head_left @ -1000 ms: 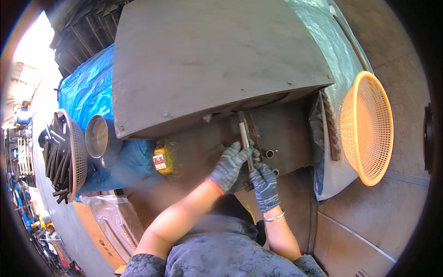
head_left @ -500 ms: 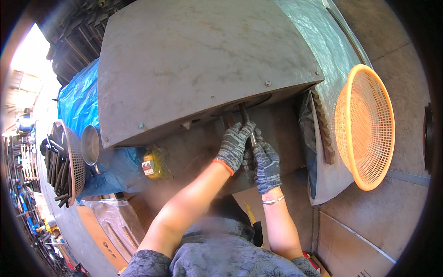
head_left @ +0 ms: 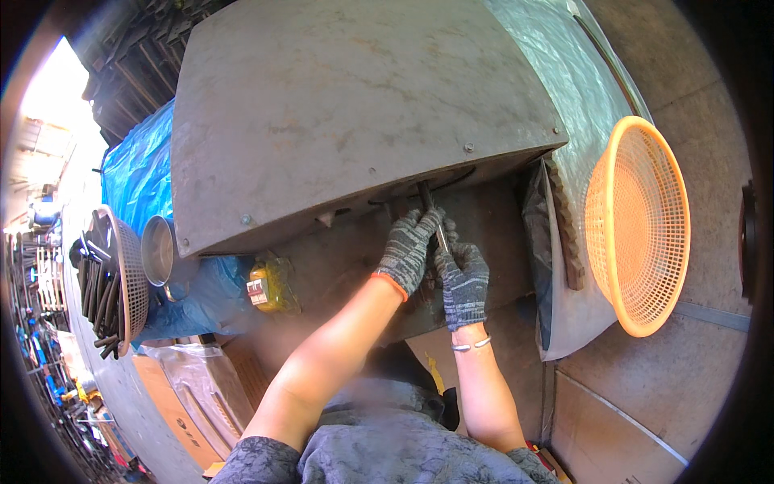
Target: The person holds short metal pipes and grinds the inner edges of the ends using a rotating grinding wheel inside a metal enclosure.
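Observation:
A slim metal rod (head_left: 441, 236) slopes down from an opening under the front edge of the grey metal housing (head_left: 363, 89); its upper part is dark and its lower part shiny. My left hand (head_left: 409, 246), in a grey knitted glove with an orange cuff, is wrapped round the rod just below the opening. Lower down, my right hand (head_left: 463, 286), gloved alike, closes on the rod's lower end with thumb and fingers. The fingertips of both hands are partly hidden, as is the rod's end inside the housing.
An orange plastic basket (head_left: 617, 242) stands at the right. To the left are a basket holding several dark tubes (head_left: 101, 298), a metal bowl (head_left: 159, 252) and a yellow plastic-wrapped bundle (head_left: 274, 286). A toothed dark strip (head_left: 564, 226) lies right of my hands.
My right hand has shifted slightly left and down along the rod, its fingers placed a little differently. My left hand stays on the rod almost unmoved.

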Demonstrator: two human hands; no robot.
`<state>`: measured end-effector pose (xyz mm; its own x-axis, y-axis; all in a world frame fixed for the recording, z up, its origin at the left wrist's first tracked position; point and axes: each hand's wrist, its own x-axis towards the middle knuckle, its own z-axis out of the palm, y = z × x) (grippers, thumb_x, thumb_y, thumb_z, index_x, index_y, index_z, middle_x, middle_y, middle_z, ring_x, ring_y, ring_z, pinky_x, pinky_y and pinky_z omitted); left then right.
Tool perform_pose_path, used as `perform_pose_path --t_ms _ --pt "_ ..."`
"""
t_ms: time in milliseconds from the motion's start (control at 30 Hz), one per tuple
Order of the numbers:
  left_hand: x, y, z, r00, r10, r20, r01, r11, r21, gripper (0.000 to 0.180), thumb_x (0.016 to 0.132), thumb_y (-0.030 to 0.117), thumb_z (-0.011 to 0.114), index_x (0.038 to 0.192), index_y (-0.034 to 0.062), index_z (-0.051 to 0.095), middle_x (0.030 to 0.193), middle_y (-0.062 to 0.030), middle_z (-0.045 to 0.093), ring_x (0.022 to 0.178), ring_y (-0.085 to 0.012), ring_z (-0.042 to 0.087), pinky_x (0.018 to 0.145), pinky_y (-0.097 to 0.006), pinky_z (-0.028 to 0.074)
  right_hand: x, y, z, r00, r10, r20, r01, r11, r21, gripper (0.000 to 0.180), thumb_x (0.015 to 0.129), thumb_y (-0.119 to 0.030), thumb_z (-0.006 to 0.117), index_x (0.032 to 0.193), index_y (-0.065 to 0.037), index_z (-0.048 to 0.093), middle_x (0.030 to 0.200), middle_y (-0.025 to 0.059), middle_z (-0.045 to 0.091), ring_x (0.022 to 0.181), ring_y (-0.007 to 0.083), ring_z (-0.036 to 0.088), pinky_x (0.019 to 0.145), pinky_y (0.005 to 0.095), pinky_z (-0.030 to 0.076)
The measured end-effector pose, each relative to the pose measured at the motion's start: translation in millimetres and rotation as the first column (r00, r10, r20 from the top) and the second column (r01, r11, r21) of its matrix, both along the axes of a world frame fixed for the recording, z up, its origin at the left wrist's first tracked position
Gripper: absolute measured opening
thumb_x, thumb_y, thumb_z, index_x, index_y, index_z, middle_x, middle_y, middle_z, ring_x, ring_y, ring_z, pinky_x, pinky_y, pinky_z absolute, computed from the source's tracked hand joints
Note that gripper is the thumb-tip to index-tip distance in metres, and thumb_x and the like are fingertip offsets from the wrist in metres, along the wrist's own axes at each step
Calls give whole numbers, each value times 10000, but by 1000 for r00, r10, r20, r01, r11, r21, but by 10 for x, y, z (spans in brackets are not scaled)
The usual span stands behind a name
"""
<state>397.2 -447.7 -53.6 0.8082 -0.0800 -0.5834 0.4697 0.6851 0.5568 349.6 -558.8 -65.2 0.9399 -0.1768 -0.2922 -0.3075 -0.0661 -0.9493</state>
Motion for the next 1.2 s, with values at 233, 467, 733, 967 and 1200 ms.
perform_pose_path --t_ms 233,467,733,967,1200 --pt "-236 54 116 991 72 109 -62 994 -93 244 946 109 559 1160 -9 557 992 -133 645 883 -232 638 811 -344 543 -684 -497 -334 972 175 -155 -121 944 307 139 878 -104 664 977 -16 623 927 75 646 855 143 602 771 299 516" --pt "-703 357 803 955 -21 296 -35 983 183 291 926 78 581 1205 -1 554 1042 -98 647 947 -189 627 871 -328 519 -827 -32 226 984 137 112 -165 938 305 405 784 10 742 1132 -38 540 1001 55 620 903 154 601 822 323 520" --pt "-958 625 1311 926 81 368 -163 967 197 276 903 60 615 1168 -12 591 1040 -100 660 946 -174 632 868 -322 521 -891 213 736 939 338 59 -251 559 791 291 824 15 689 1067 -39 538 941 72 626 818 149 606 720 296 523" --pt "-1038 846 1361 918 132 375 -236 940 245 267 902 47 611 1162 -14 592 1023 -111 660 934 -176 635 843 -325 533 -954 504 739 925 356 133 -362 723 588 322 849 -86 706 1114 -50 527 918 67 626 787 146 599 679 275 507" --pt "-1073 953 1366 911 180 372 -286 924 254 258 900 25 600 1155 -15 595 1015 -109 661 927 -176 639 837 -319 536 -917 600 727 905 403 138 -407 722 560 330 842 -65 710 1113 -46 524 916 48 628 791 120 596 694 277 512"
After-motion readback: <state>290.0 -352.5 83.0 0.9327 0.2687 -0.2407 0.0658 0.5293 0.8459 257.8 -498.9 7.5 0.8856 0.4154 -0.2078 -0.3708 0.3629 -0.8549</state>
